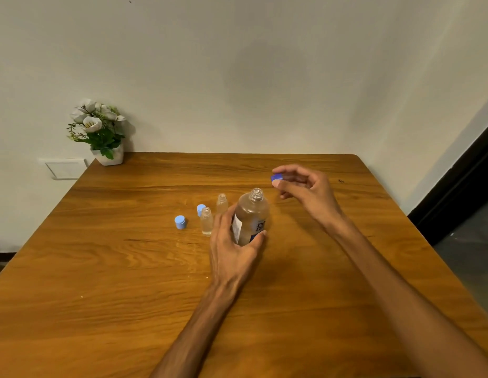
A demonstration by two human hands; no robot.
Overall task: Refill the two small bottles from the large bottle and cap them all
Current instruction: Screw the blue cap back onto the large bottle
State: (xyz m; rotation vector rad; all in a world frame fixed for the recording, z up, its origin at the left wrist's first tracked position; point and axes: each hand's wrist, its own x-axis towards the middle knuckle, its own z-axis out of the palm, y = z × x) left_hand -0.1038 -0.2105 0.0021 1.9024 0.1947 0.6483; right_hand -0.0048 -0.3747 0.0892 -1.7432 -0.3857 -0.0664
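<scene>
Two bare forearms reach in over the wooden worktop (pixel 101 282) from the near edge, and both hands are busy. Nearest, the left hand (pixel 232 241) wraps round the lower body of the large bottle (pixel 252 214), thumb on its near right side and fingers curled behind its label; the bottle stands upright on the wood with its threaded neck uncapped and clear liquid inside. Just left of that hand stands the nearer small bottle (pixel 206 221), uncapped, upright, with a little clear liquid at the bottom. The farther small bottle (pixel 222 203) stands right behind the left hand's fingertips, also uncapped (whether they touch it I cannot tell). A pale blue cap (pixel 180 222) sits alone on the worktop well left of the nearer small bottle, and a second pale blue cap (pixel 200 209) sits close behind that bottle, partly hidden by it.

Farther back and to the right, the right hand (pixel 305 189) hangs above the worktop, raised clear of the large bottle's mouth and a little beyond it. Its thumb and forefinger pinch a darker blue cap (pixel 276 177), the other fingers loosely curled.

At the far left corner, against the wall, stands a white pot of artificial flowers (pixel 101 129).
</scene>
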